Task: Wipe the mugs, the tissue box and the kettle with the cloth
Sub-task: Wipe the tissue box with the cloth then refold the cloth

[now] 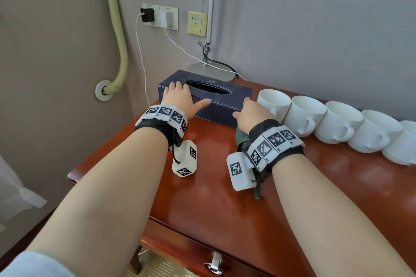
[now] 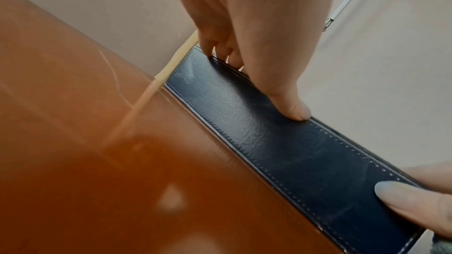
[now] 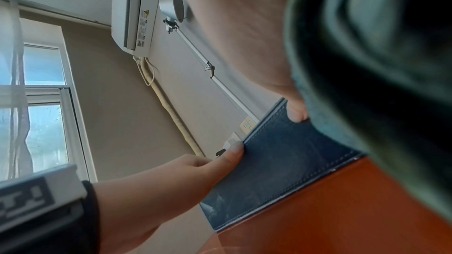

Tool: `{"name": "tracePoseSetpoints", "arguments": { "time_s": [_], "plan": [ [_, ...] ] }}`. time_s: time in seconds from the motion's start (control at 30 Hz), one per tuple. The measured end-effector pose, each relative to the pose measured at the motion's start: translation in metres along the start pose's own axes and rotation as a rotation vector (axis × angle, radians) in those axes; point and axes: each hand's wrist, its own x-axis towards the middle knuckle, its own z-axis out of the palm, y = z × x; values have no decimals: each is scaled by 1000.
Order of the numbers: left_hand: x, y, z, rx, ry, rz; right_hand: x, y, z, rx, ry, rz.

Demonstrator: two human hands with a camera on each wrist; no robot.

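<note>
A dark blue tissue box [image 1: 209,96] lies at the back left of the red-brown table [image 1: 209,198]. My left hand [image 1: 182,98] grips its left end, fingers over the top and thumb on the front face [image 2: 281,142]. My right hand [image 1: 249,112] is at the box's right end and holds a green cloth [image 1: 242,136] bunched under the palm, thumb against the front face. The cloth [image 3: 367,65] fills the right wrist view beside the box [image 3: 281,161]. Several white mugs [image 1: 306,114] lie in a row to the right. No kettle is in view.
A lamp base [image 1: 209,69] with its pole stands just behind the box. White charger cables run down from the wall sockets [image 1: 159,17] past the table's left edge. A drawer handle [image 1: 213,265] sits below the front edge.
</note>
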Motion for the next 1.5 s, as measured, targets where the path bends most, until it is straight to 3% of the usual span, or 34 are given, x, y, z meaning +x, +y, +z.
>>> {"name": "tracePoseSetpoints", "arguments": {
  "time_s": [0.6,0.73,0.87,0.97,1.1,1.3,1.4,1.5],
  "plan": [
    [8,5,0,-59,-7,20,6,-1,0,-55,37,43],
    [-2,11,-8,-22,-73,1,0,-6,-5,-64,5,44],
    [-24,20,-17,-138,-42,13,-16,0,-14,12,45,-9],
    [-43,32,-32,-259,-61,115,-35,5,-31,197,27,-81],
    [-78,57,-61,-697,-192,164,-68,14,-62,607,137,-142],
    [-142,116,-101,-1261,-468,175,-131,48,-112,1320,144,0],
    [-174,145,-114,-1302,-585,284,-167,80,-137,1509,111,72],
    [-209,174,-118,-1269,-489,364,-202,118,-151,1652,120,129]
  ]
}}
